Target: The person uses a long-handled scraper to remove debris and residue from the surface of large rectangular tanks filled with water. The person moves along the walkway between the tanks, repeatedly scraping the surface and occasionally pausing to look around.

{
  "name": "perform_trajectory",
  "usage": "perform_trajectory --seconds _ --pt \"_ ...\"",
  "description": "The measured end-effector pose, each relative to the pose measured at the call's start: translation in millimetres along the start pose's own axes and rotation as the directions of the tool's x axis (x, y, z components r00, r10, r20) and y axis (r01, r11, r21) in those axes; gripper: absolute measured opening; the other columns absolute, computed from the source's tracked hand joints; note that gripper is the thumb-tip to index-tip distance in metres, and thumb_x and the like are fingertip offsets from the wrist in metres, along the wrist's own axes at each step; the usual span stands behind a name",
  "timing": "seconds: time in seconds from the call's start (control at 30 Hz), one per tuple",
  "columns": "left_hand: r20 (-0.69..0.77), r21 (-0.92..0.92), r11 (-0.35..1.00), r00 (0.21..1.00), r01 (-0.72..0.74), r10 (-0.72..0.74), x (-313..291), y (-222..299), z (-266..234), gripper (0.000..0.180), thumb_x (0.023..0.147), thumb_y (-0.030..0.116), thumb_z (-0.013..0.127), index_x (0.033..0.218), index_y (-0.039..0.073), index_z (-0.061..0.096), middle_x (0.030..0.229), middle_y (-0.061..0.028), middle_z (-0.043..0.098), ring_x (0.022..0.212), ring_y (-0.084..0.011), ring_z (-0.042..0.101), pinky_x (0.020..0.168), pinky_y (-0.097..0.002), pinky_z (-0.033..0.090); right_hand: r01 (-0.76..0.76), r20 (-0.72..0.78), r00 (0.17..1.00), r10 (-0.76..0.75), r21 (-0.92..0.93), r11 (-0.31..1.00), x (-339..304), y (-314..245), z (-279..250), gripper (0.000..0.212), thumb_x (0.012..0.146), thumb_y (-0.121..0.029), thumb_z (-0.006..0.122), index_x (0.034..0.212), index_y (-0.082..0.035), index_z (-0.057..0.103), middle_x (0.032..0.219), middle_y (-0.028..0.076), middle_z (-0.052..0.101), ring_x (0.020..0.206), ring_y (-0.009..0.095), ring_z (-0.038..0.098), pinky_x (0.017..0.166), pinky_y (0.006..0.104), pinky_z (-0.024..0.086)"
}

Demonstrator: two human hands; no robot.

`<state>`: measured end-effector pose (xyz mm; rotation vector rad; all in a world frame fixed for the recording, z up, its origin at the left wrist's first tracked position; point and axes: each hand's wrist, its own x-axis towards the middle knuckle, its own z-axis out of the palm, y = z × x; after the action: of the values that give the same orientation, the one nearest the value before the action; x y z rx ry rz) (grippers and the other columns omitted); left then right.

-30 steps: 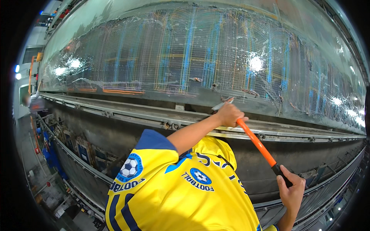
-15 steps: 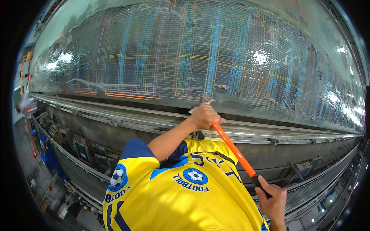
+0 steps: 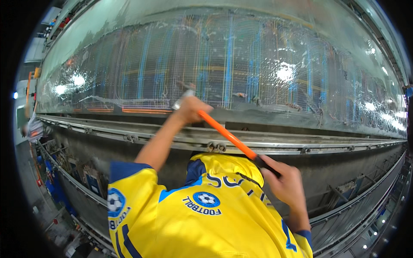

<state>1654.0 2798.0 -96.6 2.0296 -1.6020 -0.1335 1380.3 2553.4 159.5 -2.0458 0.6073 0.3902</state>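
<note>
Shifted leftward along the metal rail (image 3: pixel 279 150) since the earlier frame, the slim orange-handled tool (image 3: pixel 228 138) slants across it. On the rail's near side, the right hand (image 3: pixel 285 180) grips the handle's black end (image 3: pixel 259 162). Beyond the rail, the left hand (image 3: pixel 192 109) is closed round the upper handle, just below a blurred greyish head (image 3: pixel 188 91), over the wet panel (image 3: pixel 271 47) streaked blue, orange and yellow.
</note>
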Motion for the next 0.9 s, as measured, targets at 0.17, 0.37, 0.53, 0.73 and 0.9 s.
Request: perform_trajectory --seconds 0.17,0.37,0.53,0.73,0.9 --pt "-0.038 -0.289 0.95 0.993 -0.116 0.11 125 131 131 0.017 0.085 0.034 0.071 0.074 0.021 0.068 0.063 -0.0007 0.064 0.06 -0.0249 0.064 0.056 -0.0417 0.046 -0.259 -0.21 0.946 0.247 -0.033 0.965 -105 62 -101 0.038 0.083 -0.003 0.071 0.12 0.002 0.071 0.073 0.014 0.066 0.064 0.014 0.059 0.062 0.0278 0.047" --pt "-0.1 -0.379 0.918 0.991 -0.117 0.086 159 157 170 0.041 0.09 0.032 0.068 0.057 0.015 0.052 0.053 -0.0065 0.056 0.051 -0.0338 0.057 0.05 -0.0449 0.043 -0.174 -0.339 0.937 0.087 -0.236 0.956 -113 57 -105 0.032 0.08 -0.002 0.074 0.112 0.002 0.075 0.063 0.014 0.062 0.053 0.016 0.057 0.054 0.0296 0.041" --pt "-0.111 -0.395 0.916 0.994 -0.067 0.025 121 119 141 0.04 0.088 0.028 0.072 0.056 0.015 0.051 0.052 -0.006 0.054 0.049 -0.0319 0.055 0.049 -0.0443 0.043 -0.164 -0.315 0.946 0.075 -0.267 0.949 -81 19 -83 0.032 0.076 0.0 0.077 0.109 0.002 0.076 0.06 0.016 0.061 0.05 0.019 0.058 0.052 0.029 0.041" --pt "-0.129 -0.282 0.957 0.991 -0.071 0.035 71 76 93 0.043 0.089 0.029 0.071 0.055 0.015 0.05 0.052 -0.005 0.054 0.051 -0.0292 0.058 0.051 -0.0425 0.044 -0.206 -0.303 0.943 0.14 -0.198 0.958 -61 -12 -32 0.031 0.075 -0.001 0.079 0.106 0.001 0.077 0.064 0.018 0.064 0.053 0.02 0.063 0.053 0.0304 0.045" --pt "-0.069 -0.121 0.98 0.987 -0.156 0.149 -16 -6 38 0.015 0.079 0.028 0.073 0.073 0.017 0.065 0.062 0.0009 0.06 0.059 -0.0235 0.063 0.057 -0.0368 0.048 -0.043 -0.152 0.988 0.022 -0.135 0.99 -29 -20 43 0.033 0.081 -0.004 0.078 0.114 -0.005 0.076 0.07 0.017 0.067 0.057 0.02 0.063 0.057 0.0283 0.046"
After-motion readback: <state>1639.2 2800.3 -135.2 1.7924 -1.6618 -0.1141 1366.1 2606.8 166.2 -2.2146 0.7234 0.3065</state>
